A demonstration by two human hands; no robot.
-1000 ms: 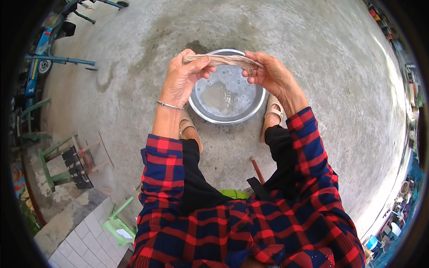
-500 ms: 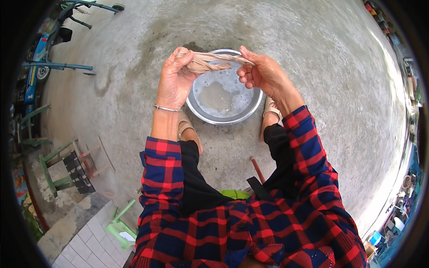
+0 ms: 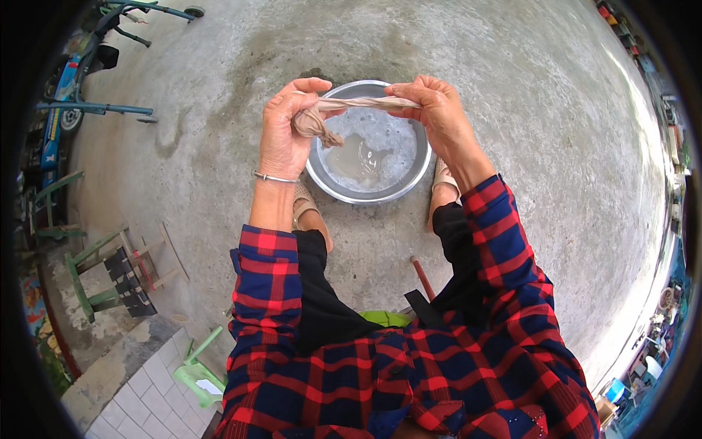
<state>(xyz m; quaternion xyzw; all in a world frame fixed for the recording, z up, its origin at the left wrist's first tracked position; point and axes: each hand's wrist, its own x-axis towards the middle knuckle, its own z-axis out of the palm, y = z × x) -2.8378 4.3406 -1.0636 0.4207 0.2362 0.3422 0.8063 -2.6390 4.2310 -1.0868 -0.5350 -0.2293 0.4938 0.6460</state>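
Observation:
A twisted beige cloth (image 3: 355,104) is stretched between my two hands, above a round metal basin (image 3: 369,196). My left hand (image 3: 287,124) is closed on one end, and a bunched, twisted bit of the cloth hangs down beside its palm. My right hand (image 3: 431,106) grips the other end, thumb and fingers pressed together on it. Below the cloth, the basin holds cloudy grey water (image 3: 358,157) with white suds around a darker patch. What exactly the cloth is cannot be made out.
My sandalled feet (image 3: 311,214) stand either side of the basin on a concrete floor (image 3: 556,146). To the left are a green-framed stool (image 3: 102,274), a light green plastic chair (image 3: 199,377) and a blue metal frame (image 3: 102,107). Assorted clutter lines the right edge.
The cloth between my hands has become a tighter twist, and its loose end now hangs lower by my left hand. My right-hand fingers have turned over and closed in.

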